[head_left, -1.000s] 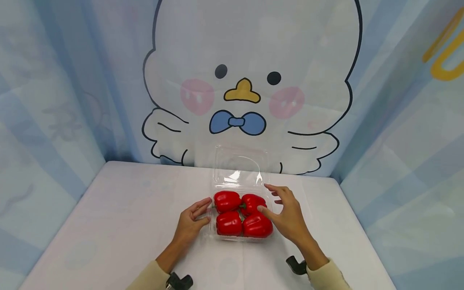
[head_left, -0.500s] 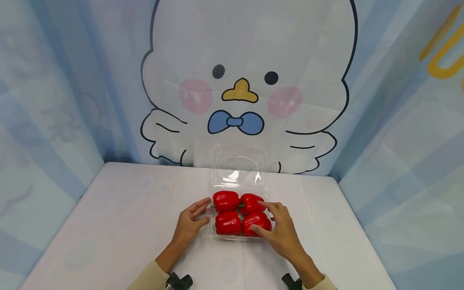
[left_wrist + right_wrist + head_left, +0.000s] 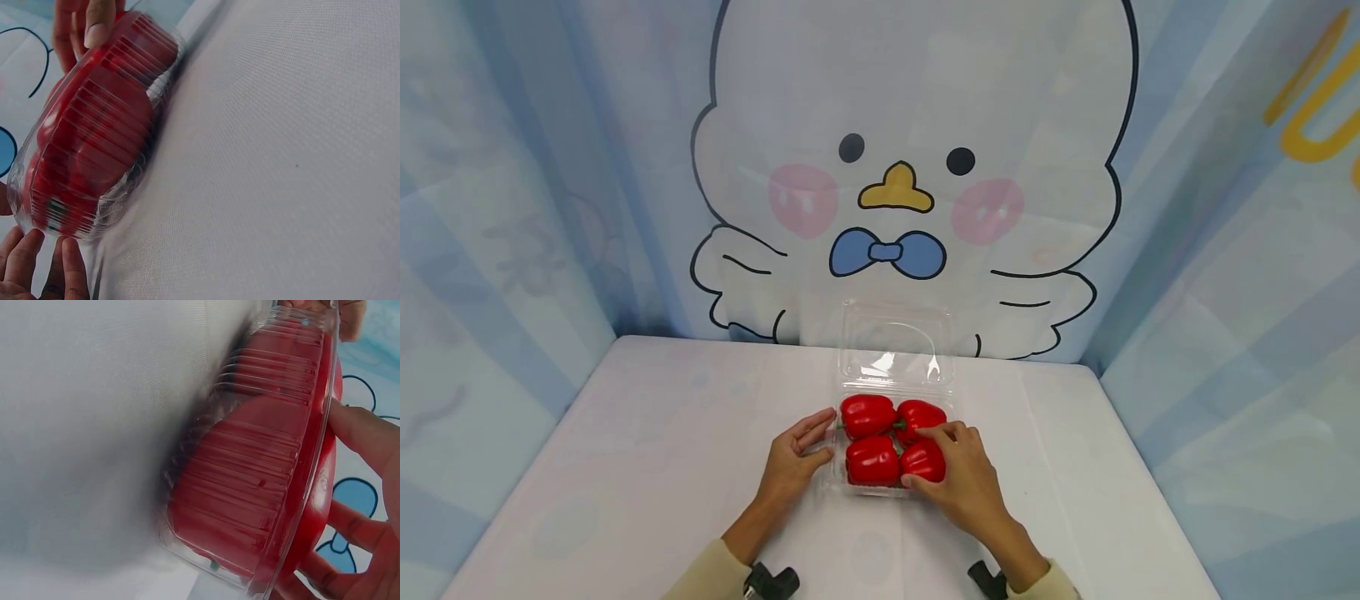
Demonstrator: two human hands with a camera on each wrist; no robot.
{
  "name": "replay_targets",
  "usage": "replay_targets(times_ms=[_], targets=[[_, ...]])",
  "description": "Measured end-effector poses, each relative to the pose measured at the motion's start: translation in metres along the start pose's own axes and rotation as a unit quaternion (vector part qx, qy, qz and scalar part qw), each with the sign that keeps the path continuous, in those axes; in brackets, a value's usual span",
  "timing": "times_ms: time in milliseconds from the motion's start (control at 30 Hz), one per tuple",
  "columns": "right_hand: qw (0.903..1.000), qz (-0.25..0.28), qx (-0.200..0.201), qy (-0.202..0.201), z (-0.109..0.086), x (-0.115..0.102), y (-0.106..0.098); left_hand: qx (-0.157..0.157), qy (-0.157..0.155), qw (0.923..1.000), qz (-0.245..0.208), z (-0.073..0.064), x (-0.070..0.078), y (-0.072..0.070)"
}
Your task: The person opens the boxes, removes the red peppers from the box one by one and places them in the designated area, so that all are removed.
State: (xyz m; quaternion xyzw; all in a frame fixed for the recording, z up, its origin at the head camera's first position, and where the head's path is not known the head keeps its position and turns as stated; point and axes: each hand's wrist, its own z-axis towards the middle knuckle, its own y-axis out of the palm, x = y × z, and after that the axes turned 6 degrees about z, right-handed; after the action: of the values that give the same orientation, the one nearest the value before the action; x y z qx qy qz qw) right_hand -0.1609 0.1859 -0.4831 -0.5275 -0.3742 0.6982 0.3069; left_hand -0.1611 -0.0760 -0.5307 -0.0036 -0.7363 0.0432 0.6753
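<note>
A clear plastic clamshell box [image 3: 868, 492] sits on the table with its lid [image 3: 895, 333] raised at the back. Several red bell peppers lie in it in two rows. My right hand [image 3: 966, 479] grips the front right bell pepper [image 3: 925, 460], thumb at its near side and fingers over its far side. In the right wrist view this pepper [image 3: 231, 487] shows through the ribbed wall, low in the box. The fingertips of my left hand [image 3: 792, 458] rest against the box's left side, its fingers fairly straight; the left wrist view shows those fingertips [image 3: 74, 262] at the wall.
A white cloth covers the table [image 3: 662, 467]. Behind it hangs a curtain [image 3: 895, 100] printed with a cartoon bird, and pale blue curtains [image 3: 497, 208] close off both sides. Dark wrist mounts [image 3: 772, 582] sit at both sleeves.
My right hand has moved left and toward me from the box's right edge onto the front right bell pepper, its fingers drawing in. The left hand and the box have stayed in place.
</note>
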Motion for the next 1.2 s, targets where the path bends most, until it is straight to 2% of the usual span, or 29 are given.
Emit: replay_targets(times_ms=[233, 600, 1033, 1200], targets=[[1.0, -0.004, 0.007, 0.003, -0.001, -0.005, -0.002, -0.001, 0.004, 1.0, 0.0, 0.001, -0.001, 0.0], [0.9942, 0.098, 0.046, 0.007, -0.003, -0.004, -0.01, -0.004, 0.004, 0.9999, -0.008, 0.002, -0.002, -0.002], [0.9918, 0.115, 0.054, 0.011, -0.007, -0.007, -0.024, -0.004, -0.002, 1.0, -0.004, -0.001, 0.0, -0.001], [0.9902, 0.122, 0.069, -0.003, -0.005, -0.007, -0.031, -0.004, -0.001, 1.0, -0.007, -0.001, -0.001, -0.001]])
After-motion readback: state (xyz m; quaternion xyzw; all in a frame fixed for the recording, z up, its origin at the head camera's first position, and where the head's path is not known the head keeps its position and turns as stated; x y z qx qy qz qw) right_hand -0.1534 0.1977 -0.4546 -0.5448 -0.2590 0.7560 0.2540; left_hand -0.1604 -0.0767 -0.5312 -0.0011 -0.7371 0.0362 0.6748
